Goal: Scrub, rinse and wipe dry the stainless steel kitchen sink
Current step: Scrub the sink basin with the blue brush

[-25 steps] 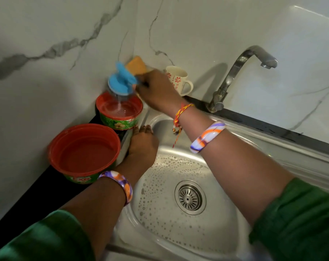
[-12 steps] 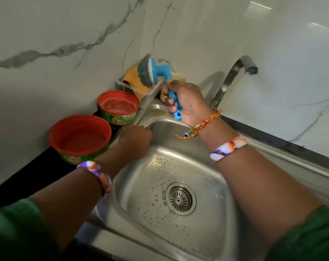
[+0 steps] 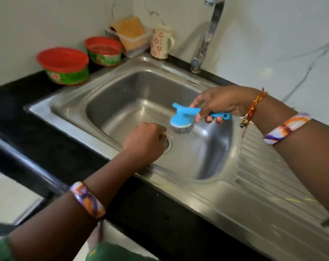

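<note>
From my remote seat I log the black countertop (image 3: 46, 117) first, running from about 9 o'clock down toward 6. Set into it, the stainless steel sink (image 3: 133, 85) fills the middle of the view, its basin central and its ribbed drainboard (image 3: 269, 178) spreading toward 4 o'clock. White marble-veined wall (image 3: 273, 44) behind, from 10 through 2 o'clock. The tap (image 3: 207, 38) rises at roughly 1 o'clock, spout cut off by the top edge. At 10 o'clock, two red-rimmed tubs stand on the counter: the nearer tub (image 3: 63, 66) and the farther tub (image 3: 104, 51), just beside each other. At 11 to 12 o'clock, a clear plastic tray (image 3: 139, 42) holds an orange sponge (image 3: 129, 29), with a floral mug (image 3: 160, 42) just beside it on the right. My read of the right hand (image 3: 222, 104), at 3 o'clock of the basin: fingers curled round the handle of the blue scrub brush (image 3: 184, 119), whose round head points down, low over the basin floor; contact I cannot tell. The left hand (image 3: 144, 142) hangs over the basin's 7 o'clock side with fingers curled into a loose fist, covering most of the drain (image 3: 167, 143); whether it pinches anything I cannot tell. Patterned bangles on both wrists.
</note>
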The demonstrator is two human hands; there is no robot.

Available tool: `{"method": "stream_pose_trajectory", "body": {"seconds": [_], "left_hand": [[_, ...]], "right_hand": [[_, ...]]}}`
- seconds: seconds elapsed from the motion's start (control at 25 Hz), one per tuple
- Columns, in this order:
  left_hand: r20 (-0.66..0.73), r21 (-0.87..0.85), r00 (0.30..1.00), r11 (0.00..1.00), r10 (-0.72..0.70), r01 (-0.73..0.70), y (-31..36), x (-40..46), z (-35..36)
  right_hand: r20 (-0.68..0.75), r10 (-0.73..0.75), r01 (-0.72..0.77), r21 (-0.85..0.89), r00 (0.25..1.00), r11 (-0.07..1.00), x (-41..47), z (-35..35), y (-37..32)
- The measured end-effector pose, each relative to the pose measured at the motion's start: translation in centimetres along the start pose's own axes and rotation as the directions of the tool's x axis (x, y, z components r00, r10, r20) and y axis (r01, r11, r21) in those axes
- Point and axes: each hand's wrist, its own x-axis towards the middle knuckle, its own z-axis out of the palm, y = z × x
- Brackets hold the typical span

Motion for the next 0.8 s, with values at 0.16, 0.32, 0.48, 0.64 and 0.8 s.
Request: {"method": "stream_pose_trajectory", "body": {"seconds": [0.16, 0.32, 0.48, 0.64, 0.8], "left_hand": [[-0.066, 0.023, 0.995, 0.997, -0.076, 0.078, 1.0, -2.2, 1.8], [-0.093, -0.031, 0.988, 0.992, -0.124, 0.121, 1.1, -2.8, 2.1], [-0.042, 0.054, 0.987, 0.986, -0.154, 0.157, 1.0, -2.4, 2.3], [-0.021, 0.097, 0.986, 0.982, -0.163, 0.165, 0.9, -2.7, 2.7], [-0.054, 0.109, 0.985, 0.979, -0.166, 0.171, 1.1, -2.7, 2.4]], "right_hand": [[0.158, 0.185, -0.077, -0.522, 0.97, 0.85, -1.3, 0.4, 3.5], [-0.044, 0.098, -0.101, -0.674, 0.994, 0.732, 0.5, -1.0, 4.6], [0.201, 0.293, -0.128, -0.579, 0.935, 0.805, 3.3, 2.1, 4.4], [0.062, 0.22, -0.093, -0.773, 0.974, 0.627, 6.5, 2.3, 5.4], [0.203, 0.431, -0.195, -0.672, 0.879, 0.715, 6.9, 3.8, 5.0]]}}
